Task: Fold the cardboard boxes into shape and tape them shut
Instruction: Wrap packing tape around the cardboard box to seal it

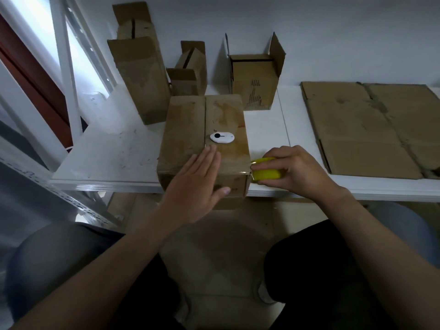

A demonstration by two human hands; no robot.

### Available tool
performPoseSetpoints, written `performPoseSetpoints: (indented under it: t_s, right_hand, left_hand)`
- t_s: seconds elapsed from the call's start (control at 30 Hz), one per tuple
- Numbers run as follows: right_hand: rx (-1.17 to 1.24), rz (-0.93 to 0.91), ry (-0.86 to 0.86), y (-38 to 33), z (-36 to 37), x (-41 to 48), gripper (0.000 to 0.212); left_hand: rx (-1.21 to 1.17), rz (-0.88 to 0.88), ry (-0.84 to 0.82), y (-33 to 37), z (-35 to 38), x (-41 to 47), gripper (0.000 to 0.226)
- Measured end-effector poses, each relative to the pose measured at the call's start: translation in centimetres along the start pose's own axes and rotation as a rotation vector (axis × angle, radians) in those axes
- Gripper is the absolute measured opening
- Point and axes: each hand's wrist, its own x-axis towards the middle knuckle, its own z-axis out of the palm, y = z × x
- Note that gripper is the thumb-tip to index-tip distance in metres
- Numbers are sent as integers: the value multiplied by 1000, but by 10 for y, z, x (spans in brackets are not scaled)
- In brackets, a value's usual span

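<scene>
White table against a bare wall is carrying a closed cardboard box at its near edge, its long axis and centre seam running away from the person. The left hand is pressing flat, fingers straight, on the near top. The right hand is gripping a yellow tape roll touching the box's near right corner, so it is likely the hand to run tape down that side. A white cutter is lying on the lid.
</scene>
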Motion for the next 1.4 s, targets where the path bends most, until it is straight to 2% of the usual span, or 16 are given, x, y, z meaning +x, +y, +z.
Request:
performPoseSetpoints:
  t_s: [0.2,0.4,0.5,0.57,0.63,0.73,0.83,0.97,1.03,1.13,1.2,1.27,1.4]
  right_hand:
    - [12,6,12,0,1,1,40]
    - [115,87,-46,-3,1,-3,40]
    - [9,120,-88,-15,-3,2,40]
    - [-110,103,-17,-32,-3,10,44]
    - [-128,48,11,-59,5,24,54]
    - [-97,20,-136,-105,30,48,69]
    - [-109,50,-281,-122,48,61,79]
    - [-318,84,-286,-108,43,43,84]
    - [-431,142,-295,-103,37,28,83]
    - [-491,188,-291,-95,28,13,75]
    - [-446,201,-251,-93,22,16,66]
    - [-357,178,-122,-93,17,30,52]
    - [-393,96,40,-94,20,65,50]
  left_hand:
    - [-92,-145,-23,-41,0,-8,97]
    - [-457,-400,16,-67,6,-8,90]
    - [-289,-458,20,-64,10,-2,97]
    - [-223,-515,11,-57,13,4,103]
    - [-212,-564,6,-52,14,9,105]
    - [-223,-589,0,-48,13,12,105]
    - [-306,-578,34,-54,15,10,98]
    - [-613,-543,89,-67,22,3,89]
    - [-675,-564,91,-71,25,0,86]
    - [-547,-544,86,-71,24,-2,81]
    - [-287,-493,167,-68,19,-2,72]
    - [-70,-399,229,-62,9,2,67]
    - [-25,-284,60,-42,-1,14,101]
